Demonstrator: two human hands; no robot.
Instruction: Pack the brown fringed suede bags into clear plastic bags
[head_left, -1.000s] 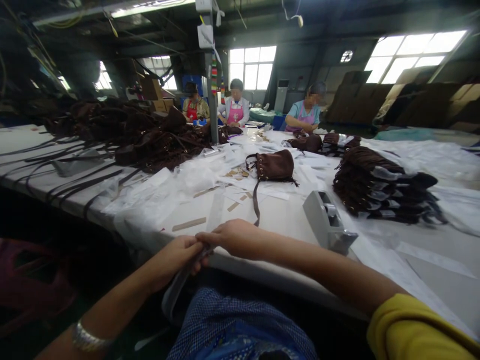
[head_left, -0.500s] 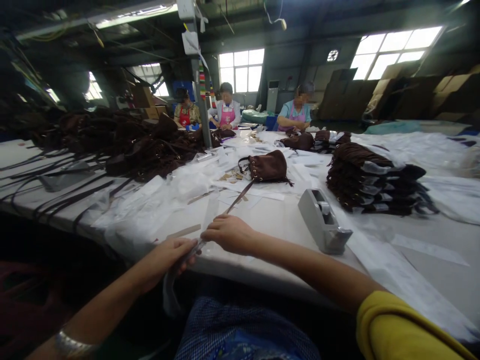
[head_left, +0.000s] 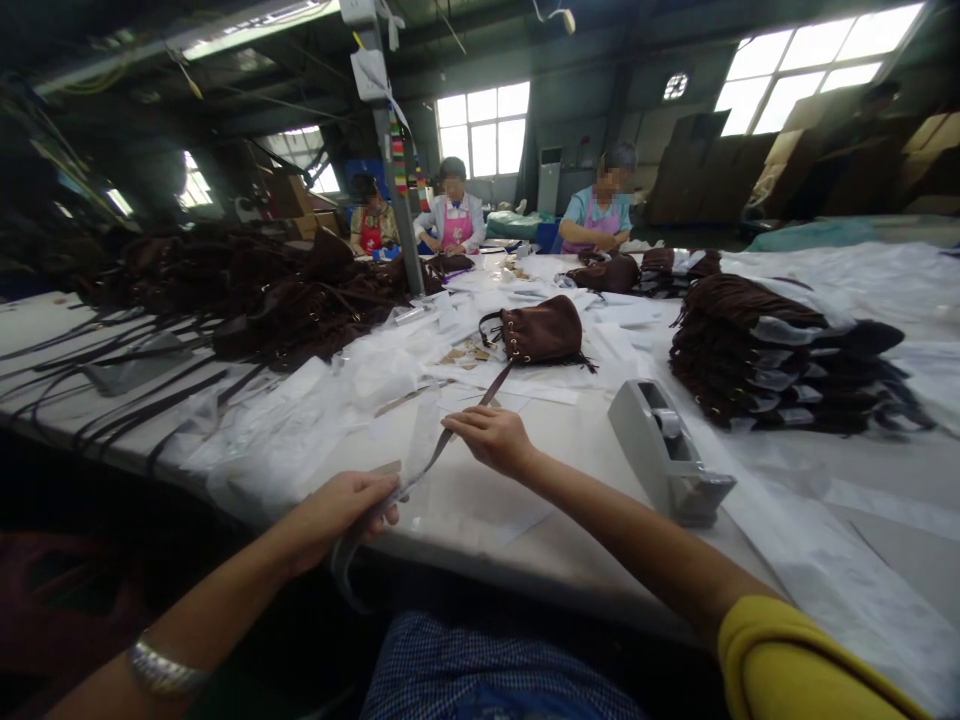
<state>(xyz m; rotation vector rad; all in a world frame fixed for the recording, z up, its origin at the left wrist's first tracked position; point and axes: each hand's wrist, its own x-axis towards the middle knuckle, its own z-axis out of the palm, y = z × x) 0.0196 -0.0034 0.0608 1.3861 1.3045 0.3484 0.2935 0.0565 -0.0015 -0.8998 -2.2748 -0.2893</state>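
A brown drawstring bag (head_left: 545, 332) with metal eyelets lies on its side on the table. Its long strap (head_left: 439, 446) runs from it toward me. At the table's front edge my left hand (head_left: 358, 503) is closed around the strap, where a clear plastic sleeve (head_left: 343, 572) seems to cover it and hangs below the hand. Farther along, my right hand (head_left: 491, 436) pinches the bare strap between thumb and fingers, between the left hand and the bag.
A grey tape dispenser (head_left: 664, 450) stands right of my right hand. Behind it is a stack of fringed brown pieces (head_left: 772, 360). Brown bags (head_left: 300, 300) pile up at left, with straps over the edge. Plastic wrapping (head_left: 292, 420) covers much tabletop. Several co-workers (head_left: 454, 215) work across the table.
My right hand has moved away from my left, up along the strap toward the bag, baring a stretch of strap between them. My left hand has stayed nearly in place.
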